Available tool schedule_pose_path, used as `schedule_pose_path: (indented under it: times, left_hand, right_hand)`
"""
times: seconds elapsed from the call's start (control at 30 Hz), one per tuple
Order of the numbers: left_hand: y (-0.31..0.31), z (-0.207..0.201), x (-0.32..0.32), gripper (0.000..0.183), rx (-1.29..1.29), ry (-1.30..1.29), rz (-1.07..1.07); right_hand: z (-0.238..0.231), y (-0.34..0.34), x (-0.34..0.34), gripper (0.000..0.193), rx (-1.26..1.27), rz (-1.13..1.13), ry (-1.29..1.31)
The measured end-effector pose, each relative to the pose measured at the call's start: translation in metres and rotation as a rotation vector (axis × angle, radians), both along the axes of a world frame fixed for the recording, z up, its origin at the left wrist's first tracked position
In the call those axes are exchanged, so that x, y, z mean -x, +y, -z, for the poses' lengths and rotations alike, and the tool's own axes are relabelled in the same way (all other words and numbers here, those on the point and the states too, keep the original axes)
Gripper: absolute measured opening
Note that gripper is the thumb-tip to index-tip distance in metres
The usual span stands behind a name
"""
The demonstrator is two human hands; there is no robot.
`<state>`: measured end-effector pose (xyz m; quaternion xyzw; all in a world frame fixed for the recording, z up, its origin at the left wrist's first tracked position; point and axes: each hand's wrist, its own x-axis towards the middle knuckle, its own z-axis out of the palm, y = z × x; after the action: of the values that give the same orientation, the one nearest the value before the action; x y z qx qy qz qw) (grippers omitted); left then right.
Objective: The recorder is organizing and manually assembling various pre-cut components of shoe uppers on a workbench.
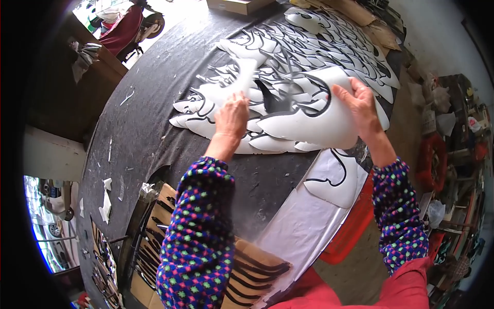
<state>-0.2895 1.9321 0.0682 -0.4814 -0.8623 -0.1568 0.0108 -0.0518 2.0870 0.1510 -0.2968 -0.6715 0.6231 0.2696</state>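
My right hand point(360, 105) grips the right edge of a white curved piece point(319, 126), thumb on its face; the piece has black edging along its inner curve. My left hand point(232, 116) has its fingers pinched on another white piece point(246, 74), smeared by motion. Both hands are above a broad spread of overlapping white pieces point(329, 49) with the same black edging. Nearer me, a single white piece with a black curved edge point(334, 183) lies on a pale covered board point(293, 219).
Black strips point(260, 275) lie in rows on cardboard near my left forearm. The dark cloth-covered table point(144, 113) carries scraps at left. A red crate point(347, 232) stands beside the board. Cluttered shelves point(458, 170) line the right wall; a cardboard box point(239, 5) sits at the far edge.
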Motion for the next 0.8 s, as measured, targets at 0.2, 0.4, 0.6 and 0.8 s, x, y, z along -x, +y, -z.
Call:
schedule_pose_path:
  times: [0.2,0.4,0.6,0.8]
  left_hand:
    - [-0.039,0.046,0.01,0.036,-0.341,-0.414,-0.596]
    - [-0.054,0.119,0.062,0.065,-0.607,-0.788,-1.127]
    - [-0.02,0.104,0.055,0.04,-0.981,-1.176,-1.169]
    - [-0.038,0.089,0.061,0.051,-1.074,-1.441,-0.854]
  right_hand:
    - [0.127,0.026,-0.004,0.053,-0.168,-0.03,-0.546]
    - [0.163,0.0,0.041,0.081,-0.536,0.033,-0.533]
    - [0.211,-0.013,0.092,0.077,-0.738,0.162,-0.736]
    - [0.188,-0.049,0.124,0.06,-0.931,0.118,-0.477]
